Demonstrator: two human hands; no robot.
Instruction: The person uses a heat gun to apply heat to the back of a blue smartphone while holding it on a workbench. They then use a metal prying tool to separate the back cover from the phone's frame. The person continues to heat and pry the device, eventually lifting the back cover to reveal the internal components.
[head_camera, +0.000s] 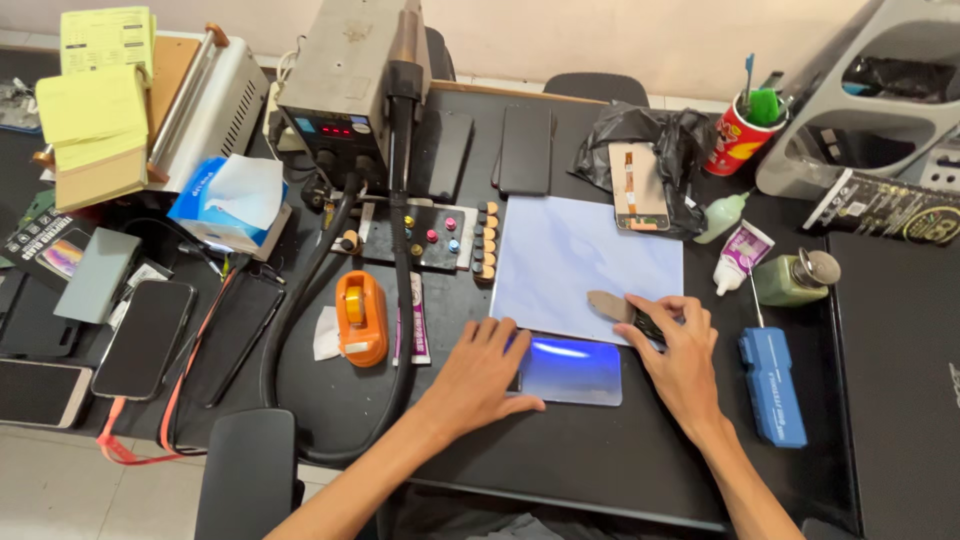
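Down at the near edge of the black work table (640, 470), a glossy blue rectangular phone back panel (570, 370) lies flat, its far edge touching the pale blue rectangular work mat (585, 255). The left hand (478, 375) rests palm down on the panel's left end, fingers spread and flat, gripping nothing. The right hand (680, 350) is closed around a dark-handled tool with a broad tan blade (615, 307); the blade lies over the near right corner of the mat, just beyond the panel's far right corner.

Right of that hand lies a blue rectangular tool case (772, 385), and beyond it stand a green glass bottle with a metal top (795, 278) and a white glue tube (738, 252). Left of the left hand, an orange tape dispenser (361, 318) sits beside thick black hoses (400, 250) running from a grey station with a red display (345, 75). Several dark phones (145, 338) lie along the table's left side.
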